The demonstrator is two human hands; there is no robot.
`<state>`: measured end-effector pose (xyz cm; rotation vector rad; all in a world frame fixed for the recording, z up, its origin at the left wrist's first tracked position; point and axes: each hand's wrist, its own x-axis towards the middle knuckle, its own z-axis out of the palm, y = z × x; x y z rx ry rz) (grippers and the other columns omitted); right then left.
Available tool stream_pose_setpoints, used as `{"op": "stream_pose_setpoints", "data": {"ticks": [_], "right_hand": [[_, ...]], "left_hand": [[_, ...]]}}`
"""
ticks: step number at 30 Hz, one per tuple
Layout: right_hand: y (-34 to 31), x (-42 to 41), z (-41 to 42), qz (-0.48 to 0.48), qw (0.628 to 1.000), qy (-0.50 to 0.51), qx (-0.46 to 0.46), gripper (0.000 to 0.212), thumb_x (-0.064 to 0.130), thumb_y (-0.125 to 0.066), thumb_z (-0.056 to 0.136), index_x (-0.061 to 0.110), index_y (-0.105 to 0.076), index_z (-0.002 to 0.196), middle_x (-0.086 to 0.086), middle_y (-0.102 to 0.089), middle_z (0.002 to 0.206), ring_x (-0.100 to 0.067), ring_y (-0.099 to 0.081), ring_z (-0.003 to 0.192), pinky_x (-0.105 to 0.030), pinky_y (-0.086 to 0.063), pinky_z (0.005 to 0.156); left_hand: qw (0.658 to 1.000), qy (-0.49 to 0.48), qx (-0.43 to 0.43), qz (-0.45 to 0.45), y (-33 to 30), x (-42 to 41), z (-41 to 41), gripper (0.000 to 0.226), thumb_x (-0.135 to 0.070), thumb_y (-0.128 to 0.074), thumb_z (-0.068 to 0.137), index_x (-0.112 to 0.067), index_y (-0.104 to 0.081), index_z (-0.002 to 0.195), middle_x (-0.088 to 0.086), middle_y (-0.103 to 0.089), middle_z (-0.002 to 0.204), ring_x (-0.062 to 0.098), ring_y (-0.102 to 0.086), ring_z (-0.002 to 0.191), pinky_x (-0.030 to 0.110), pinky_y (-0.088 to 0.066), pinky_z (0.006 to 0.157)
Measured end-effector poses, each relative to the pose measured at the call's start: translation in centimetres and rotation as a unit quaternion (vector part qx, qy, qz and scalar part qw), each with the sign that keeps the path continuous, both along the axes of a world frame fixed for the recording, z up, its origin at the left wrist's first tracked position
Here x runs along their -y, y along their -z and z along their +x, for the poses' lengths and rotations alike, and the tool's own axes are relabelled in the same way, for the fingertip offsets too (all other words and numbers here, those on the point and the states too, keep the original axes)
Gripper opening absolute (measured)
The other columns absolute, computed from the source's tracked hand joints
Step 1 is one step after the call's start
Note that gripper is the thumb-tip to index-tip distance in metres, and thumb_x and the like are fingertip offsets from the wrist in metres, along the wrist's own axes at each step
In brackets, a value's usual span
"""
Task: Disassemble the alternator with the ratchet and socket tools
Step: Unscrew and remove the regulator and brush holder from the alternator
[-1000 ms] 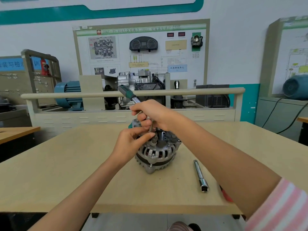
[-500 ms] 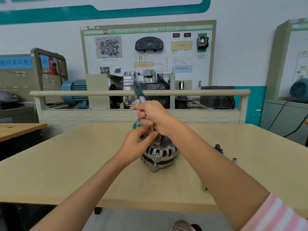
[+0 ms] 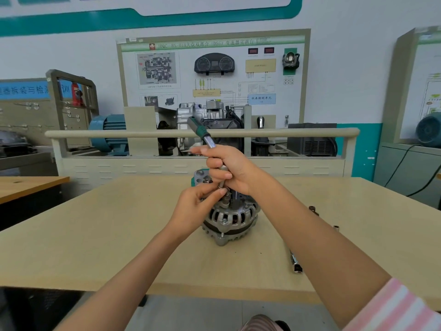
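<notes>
Two hands kept at the top of the alternator (image 3: 231, 220), left standing on its broad end in the middle of the pale surface (image 3: 95, 235). Gripped the ratchet (image 3: 202, 134) by its steel shaft with the right hand (image 3: 229, 168), fingers curled tight round it, green handle tilted up and away to the left. Pinched the socket (image 3: 225, 199) just under that grip with the left hand (image 3: 198, 206), fingers (image 3: 214, 193) pressed together at the tip of the tool to steady it on a fastener hidden beneath. Swung the handle slightly nearer upright over the past second, then hardly at all in the last half of it. Left the housing unmoved and in one piece, with an extension bar (image 3: 296, 262) lying untouched to the right. Read, on that evidence, as a short stroke in loosening a top fastener, with the dismantling still at an early stage and no part yet lifted off.
</notes>
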<state>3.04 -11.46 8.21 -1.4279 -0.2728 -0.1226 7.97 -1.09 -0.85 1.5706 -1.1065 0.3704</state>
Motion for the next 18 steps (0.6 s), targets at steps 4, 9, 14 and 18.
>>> {"op": "stream_pose_setpoints", "data": {"ticks": [4,9,14,18], "right_hand": [[2.1,-2.8,0.2,0.071,0.943,0.302,0.116,0.013,0.013,-0.045,0.097,0.007,-0.054,0.090,-0.004,-0.047,0.059,-0.013,-0.038,0.045,-0.023,-0.035,0.041],[2.5,-5.3,1.2,0.256,0.851,0.439,0.134,0.022,0.010,-0.032,0.099,0.020,-0.035,0.080,-0.017,-0.051,0.089,-0.023,-0.046,0.071,-0.036,-0.039,0.064],[1.7,-3.2,1.3,0.133,0.910,0.387,0.068,0.018,0.011,-0.039,0.097,0.016,-0.044,0.080,-0.006,-0.050,0.069,-0.012,-0.036,0.046,-0.021,-0.030,0.041],[1.0,-2.9,1.3,0.046,0.943,0.329,0.022,0.014,0.010,-0.042,0.094,0.012,-0.053,0.088,-0.002,-0.048,0.064,-0.009,-0.034,0.044,-0.021,-0.026,0.041]], "left_hand": [[0.999,-0.027,-0.020,0.011,0.0,0.3,0.4,0.038,0.003,-0.057,0.085,-0.028,-0.069,0.068,-0.010,-0.063,0.059,-0.004,-0.049,0.058,0.020,-0.039,0.054],[0.997,-0.068,-0.028,0.024,-0.2,0.4,0.6,0.056,0.019,-0.050,0.076,-0.029,-0.053,0.047,-0.017,-0.054,0.046,-0.006,-0.044,0.047,0.010,-0.032,0.045],[0.999,-0.032,-0.011,0.019,0.1,-0.1,-0.2,0.033,-0.002,-0.054,0.087,-0.032,-0.069,0.085,-0.018,-0.069,0.074,-0.007,-0.060,0.071,0.011,-0.042,0.063],[0.999,-0.043,-0.002,0.011,0.2,0.1,-0.1,0.016,-0.013,-0.055,0.092,-0.023,-0.068,0.090,-0.007,-0.071,0.084,0.009,-0.065,0.082,0.029,-0.049,0.071]]}}
